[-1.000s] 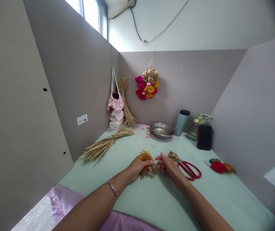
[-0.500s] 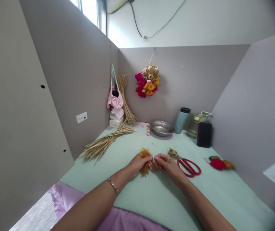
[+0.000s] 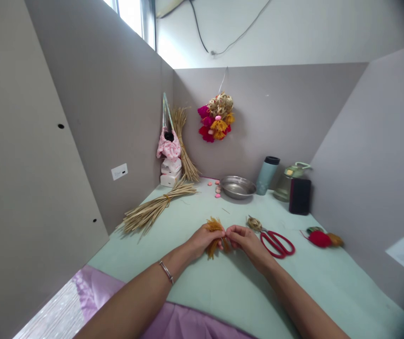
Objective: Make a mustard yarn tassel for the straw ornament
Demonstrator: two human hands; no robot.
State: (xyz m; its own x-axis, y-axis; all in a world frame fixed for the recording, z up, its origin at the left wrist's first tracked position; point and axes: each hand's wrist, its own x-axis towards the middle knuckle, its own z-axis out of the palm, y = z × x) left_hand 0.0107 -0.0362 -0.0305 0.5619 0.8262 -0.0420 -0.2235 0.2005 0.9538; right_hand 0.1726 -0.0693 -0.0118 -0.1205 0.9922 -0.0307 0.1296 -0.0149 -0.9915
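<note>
Mustard-yellow yarn, bunched like a tassel [image 3: 215, 225], is pinched in my left hand [image 3: 202, 239], its loose strands fanning out above and below the fingers. My right hand [image 3: 242, 236] is closed in a pinch right beside it, thumb and fingertip close to the left thumb. Whatever lies between the right fingertips is too small to make out. Red-handled scissors [image 3: 278, 245] lie on the table to the right of my right hand, with a small woven straw ball [image 3: 254, 223] by their blades.
A tied straw bundle [image 3: 155, 207] lies at left. Behind are a steel bowl [image 3: 237, 193], pink beads [image 3: 218, 190], a tumbler [image 3: 267, 175], a jug [image 3: 284, 186] and a dark phone-like slab [image 3: 300, 197]. Red yarn [image 3: 319, 238] lies right. A tasselled ornament [image 3: 218, 117] hangs on the partition.
My right fingertips have come slightly left, closer to the left thumb and the yarn. The left hand keeps its hold, and the things on the table stay in place.
</note>
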